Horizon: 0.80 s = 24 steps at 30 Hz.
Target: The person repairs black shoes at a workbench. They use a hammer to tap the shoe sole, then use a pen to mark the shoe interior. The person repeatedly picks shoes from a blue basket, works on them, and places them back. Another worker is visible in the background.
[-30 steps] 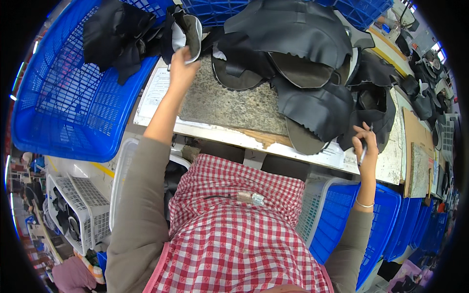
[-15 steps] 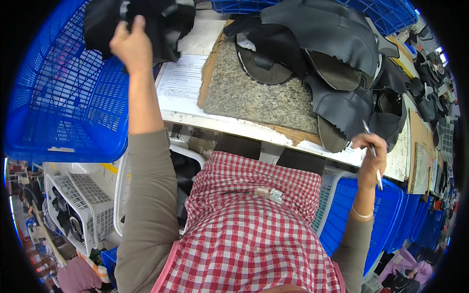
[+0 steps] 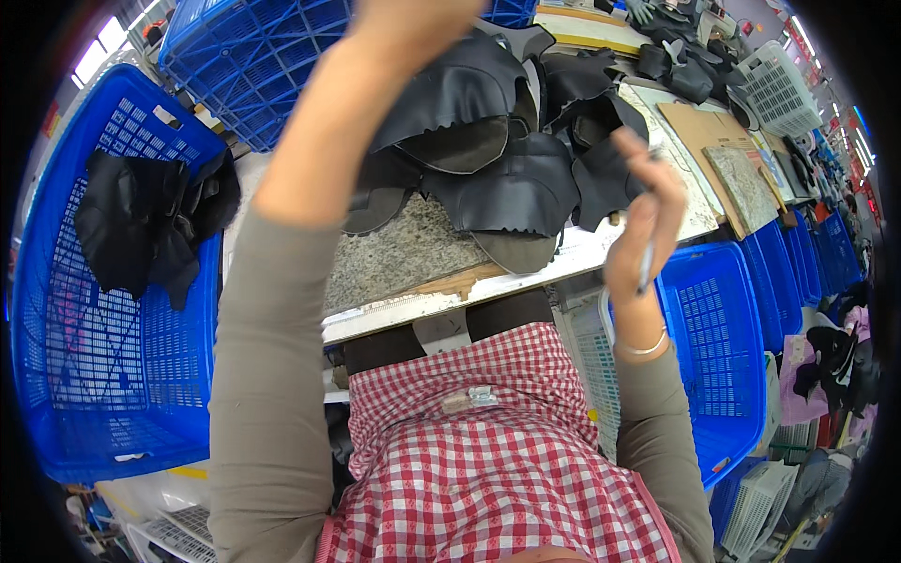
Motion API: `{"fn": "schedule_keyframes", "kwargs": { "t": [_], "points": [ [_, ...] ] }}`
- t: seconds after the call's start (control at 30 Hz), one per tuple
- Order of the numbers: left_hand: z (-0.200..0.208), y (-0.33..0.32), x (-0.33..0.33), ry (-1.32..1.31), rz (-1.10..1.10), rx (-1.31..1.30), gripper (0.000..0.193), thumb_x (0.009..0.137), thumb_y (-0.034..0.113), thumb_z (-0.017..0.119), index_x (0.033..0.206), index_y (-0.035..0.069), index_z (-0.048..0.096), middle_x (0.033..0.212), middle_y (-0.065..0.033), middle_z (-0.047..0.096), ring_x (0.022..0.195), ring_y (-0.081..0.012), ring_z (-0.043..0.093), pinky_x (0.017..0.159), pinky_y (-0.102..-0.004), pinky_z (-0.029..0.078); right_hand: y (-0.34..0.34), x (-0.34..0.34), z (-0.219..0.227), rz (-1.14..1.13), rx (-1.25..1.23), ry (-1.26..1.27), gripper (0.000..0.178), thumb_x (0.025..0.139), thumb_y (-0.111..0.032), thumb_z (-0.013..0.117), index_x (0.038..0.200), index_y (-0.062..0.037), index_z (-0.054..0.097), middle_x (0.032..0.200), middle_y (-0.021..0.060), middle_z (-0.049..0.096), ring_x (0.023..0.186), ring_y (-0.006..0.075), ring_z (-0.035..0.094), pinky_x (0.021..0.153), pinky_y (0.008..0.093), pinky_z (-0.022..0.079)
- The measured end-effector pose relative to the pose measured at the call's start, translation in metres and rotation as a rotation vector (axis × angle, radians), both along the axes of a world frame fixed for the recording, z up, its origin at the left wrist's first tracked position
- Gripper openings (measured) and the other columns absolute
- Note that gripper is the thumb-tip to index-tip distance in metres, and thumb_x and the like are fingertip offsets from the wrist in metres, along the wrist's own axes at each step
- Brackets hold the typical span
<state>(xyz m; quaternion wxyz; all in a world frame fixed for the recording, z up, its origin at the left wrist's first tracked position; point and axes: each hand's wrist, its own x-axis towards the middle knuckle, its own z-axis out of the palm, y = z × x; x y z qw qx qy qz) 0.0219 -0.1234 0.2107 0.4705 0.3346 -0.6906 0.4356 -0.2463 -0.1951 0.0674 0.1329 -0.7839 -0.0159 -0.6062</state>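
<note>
Beside our desk (image 3: 696,205), blue basket (image 3: 150,436) holds black pieces (image 3: 127,225) — left hand (image 3: 418,23) now off them, placing looks done; its grip unreadable, right hand (image 3: 649,214) holds silver pen (image 3: 647,265).

Left forearm (image 3: 319,141) extended, angled inward; left grip (image 3: 418,23) blurred, partly cut off, finger state undeterminable. Right forearm (image 3: 662,403) reaches forward; right grip (image 3: 649,220) blurred, fingers partly bent.
</note>
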Motion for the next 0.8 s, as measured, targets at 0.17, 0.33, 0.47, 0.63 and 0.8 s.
{"fn": "schedule_keyframes", "kwargs": {
  "t": [0.17, 0.33, 0.47, 0.63, 0.8],
  "points": [
    [-0.11, -0.125, -0.01, -0.013, 0.524, 1.047, 0.042, 0.085, 0.012, 0.062, 0.123, 0.026, 0.074, 0.114, -0.0067, 0.075, 0.108, -0.0301, 0.071, 0.091, -0.0453, 0.056, -0.109, 0.026, -0.004, -0.232, 0.153, -0.03, 0.029, 0.107, -0.022, 0.053, 0.127, -0.0014, 0.058, 0.142, 0.0208, 0.061, 0.13, 0.0332, 0.057, 0.112, 0.0405, 0.04],
    [-0.184, -0.086, -0.011, -0.174, 0.37, 0.728, 0.046, 0.084, 0.018, 0.076, 0.129, 0.023, 0.071, 0.138, -0.0044, 0.065, 0.13, -0.028, 0.059, 0.107, -0.0446, 0.048, -0.186, 0.076, -0.071, -0.374, 0.273, 0.542, 0.044, 0.102, -0.04, 0.061, 0.133, -0.0092, 0.055, 0.142, 0.0189, 0.06, 0.137, 0.0385, 0.051, 0.109, 0.0542, 0.038],
    [-0.174, 0.038, 0.043, 0.146, 0.433, 0.417, 0.03, 0.087, 0.01, 0.07, 0.117, 0.014, 0.072, 0.127, -0.0099, 0.07, 0.123, -0.0259, 0.062, 0.102, -0.0421, 0.051, -0.206, 0.067, -0.098, -0.36, 0.209, 0.578, 0.043, 0.102, -0.037, 0.062, 0.135, -0.0088, 0.056, 0.145, 0.017, 0.058, 0.141, 0.0369, 0.048, 0.112, 0.0555, 0.036],
    [-0.182, 0.285, 0.203, 0.511, 1.221, -0.066, 0.045, 0.074, 0.002, 0.071, 0.118, 0.001, 0.066, 0.121, -0.0168, 0.065, 0.116, -0.0367, 0.055, 0.105, -0.0458, 0.041, -0.186, 0.023, -0.099, -0.168, 0.294, 0.303, 0.03, 0.106, -0.019, 0.055, 0.13, -0.001, 0.059, 0.147, 0.0203, 0.056, 0.139, 0.0322, 0.051, 0.118, 0.0418, 0.034],
    [-0.181, 0.528, 0.333, 0.752, 1.892, -0.487, 0.096, 0.078, 0.037, 0.086, 0.144, -0.01, 0.034, 0.14, -0.0328, 0.044, 0.129, -0.0494, 0.039, 0.11, -0.0582, 0.035, -0.156, -0.003, -0.105, -0.155, 0.357, 0.454, 0.032, 0.107, -0.022, 0.053, 0.131, -0.0016, 0.058, 0.151, 0.0209, 0.053, 0.141, 0.0319, 0.049, 0.119, 0.0408, 0.033]
  ]
}}
